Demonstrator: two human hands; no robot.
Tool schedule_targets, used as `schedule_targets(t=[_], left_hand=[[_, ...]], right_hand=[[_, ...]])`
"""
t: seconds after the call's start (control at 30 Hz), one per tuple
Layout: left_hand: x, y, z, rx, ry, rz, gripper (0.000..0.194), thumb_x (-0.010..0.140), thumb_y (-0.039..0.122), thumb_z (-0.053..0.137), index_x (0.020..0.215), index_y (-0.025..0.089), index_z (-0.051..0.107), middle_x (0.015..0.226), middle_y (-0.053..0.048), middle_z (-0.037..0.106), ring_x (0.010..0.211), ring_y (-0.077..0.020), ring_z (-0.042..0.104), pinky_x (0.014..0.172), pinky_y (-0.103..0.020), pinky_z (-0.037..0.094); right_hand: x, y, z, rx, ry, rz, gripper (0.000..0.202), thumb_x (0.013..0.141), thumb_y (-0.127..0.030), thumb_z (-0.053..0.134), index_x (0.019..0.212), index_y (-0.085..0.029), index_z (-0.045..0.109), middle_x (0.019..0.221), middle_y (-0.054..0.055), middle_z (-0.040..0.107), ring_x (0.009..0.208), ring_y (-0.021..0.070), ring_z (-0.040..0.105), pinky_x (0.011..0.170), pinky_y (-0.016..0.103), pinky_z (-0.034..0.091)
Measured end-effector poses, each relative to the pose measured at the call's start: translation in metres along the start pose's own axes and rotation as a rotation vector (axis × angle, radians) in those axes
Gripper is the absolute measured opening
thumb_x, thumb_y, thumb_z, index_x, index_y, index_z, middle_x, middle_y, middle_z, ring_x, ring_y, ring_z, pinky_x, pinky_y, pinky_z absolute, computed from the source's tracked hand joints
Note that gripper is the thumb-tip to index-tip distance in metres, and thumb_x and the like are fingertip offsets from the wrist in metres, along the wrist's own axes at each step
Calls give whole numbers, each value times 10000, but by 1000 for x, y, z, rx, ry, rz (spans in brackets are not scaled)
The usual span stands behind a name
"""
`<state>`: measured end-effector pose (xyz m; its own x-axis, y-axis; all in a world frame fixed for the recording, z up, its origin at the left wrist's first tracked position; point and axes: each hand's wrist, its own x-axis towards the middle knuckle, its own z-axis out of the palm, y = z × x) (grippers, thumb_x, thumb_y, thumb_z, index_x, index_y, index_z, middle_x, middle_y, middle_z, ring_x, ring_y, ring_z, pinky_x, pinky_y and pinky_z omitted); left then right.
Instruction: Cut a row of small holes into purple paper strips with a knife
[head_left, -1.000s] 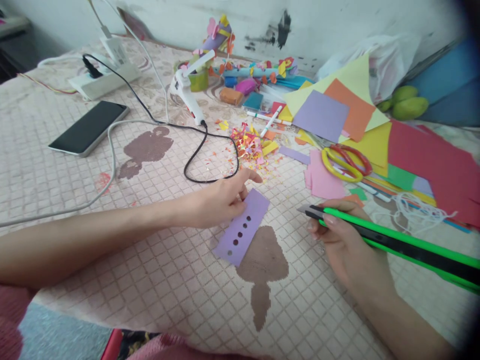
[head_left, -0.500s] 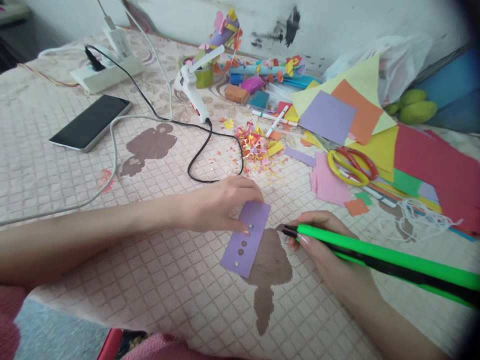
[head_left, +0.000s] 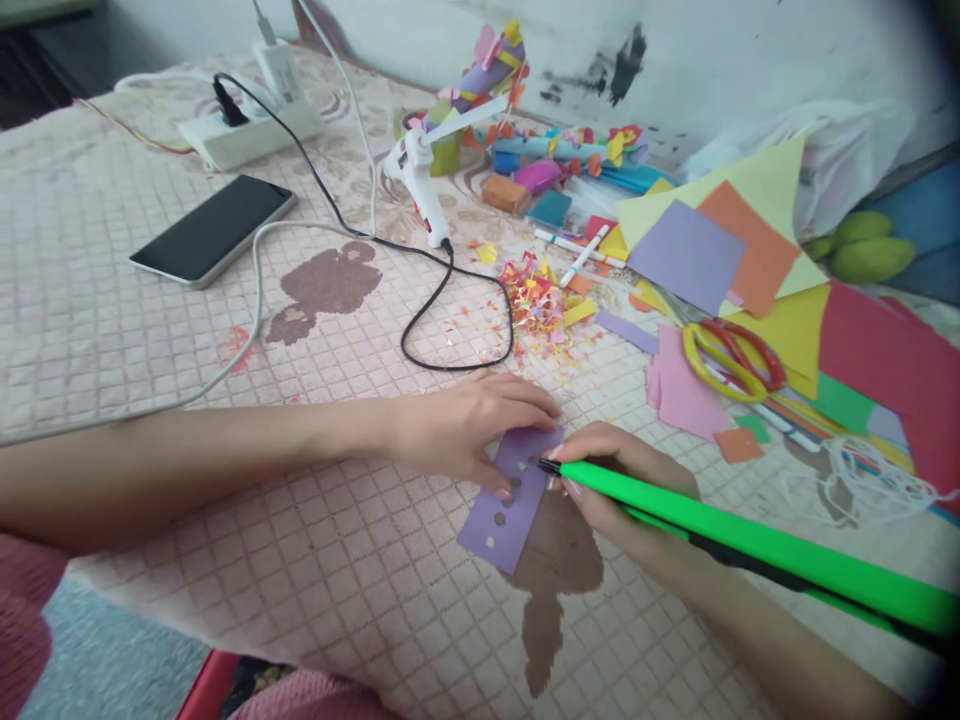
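A purple paper strip (head_left: 517, 530) with a row of small round holes lies slanted on the patterned tablecloth. My left hand (head_left: 480, 425) rests over its upper left part, fingers spread, thumb pressing near the holes. In my right hand (head_left: 607, 480) is a long green and black tool (head_left: 720, 525), gripped close to its black tip. That tip meets the strip's right edge near the upper end. Whether the tip's jaws are parted cannot be made out.
A white glue gun (head_left: 424, 185) with a looped black cable stands behind the hands. Paper scraps (head_left: 540, 300), scissors (head_left: 731, 360) and coloured sheets (head_left: 686, 250) lie back right. A phone (head_left: 214, 230) and power strip (head_left: 251, 135) are back left.
My right hand has brought the green tool's tip left onto the strip's edge. Another hole shows on the strip, where my left thumb has shifted. The whole view has swung slightly left.
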<state>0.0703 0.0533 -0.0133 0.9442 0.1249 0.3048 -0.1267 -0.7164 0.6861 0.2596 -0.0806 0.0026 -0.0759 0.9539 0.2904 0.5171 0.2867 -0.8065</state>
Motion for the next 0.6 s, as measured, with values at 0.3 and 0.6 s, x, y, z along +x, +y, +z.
schedule_targets(t=[0.3, 0.6], left_hand=[[0, -1, 1, -20, -10, 4, 529, 831, 368, 763, 1256, 94, 609, 1358, -194, 608, 1291, -315, 554, 1095, -451, 420], [1, -1, -1, -24, -14, -1, 526, 827, 350, 767, 1258, 92, 611, 1363, -192, 607, 1297, -315, 548, 1106, -459, 404]], right_hand=[[-4, 20, -2, 85, -68, 7, 224, 864, -78, 630, 950, -282, 664, 855, -25, 696, 693, 120, 677, 624, 240, 545], [-4, 20, -4, 92, -98, 3, 238, 877, -76, 616, 975, -287, 663, 871, -35, 682, 730, 111, 665, 674, 236, 533]])
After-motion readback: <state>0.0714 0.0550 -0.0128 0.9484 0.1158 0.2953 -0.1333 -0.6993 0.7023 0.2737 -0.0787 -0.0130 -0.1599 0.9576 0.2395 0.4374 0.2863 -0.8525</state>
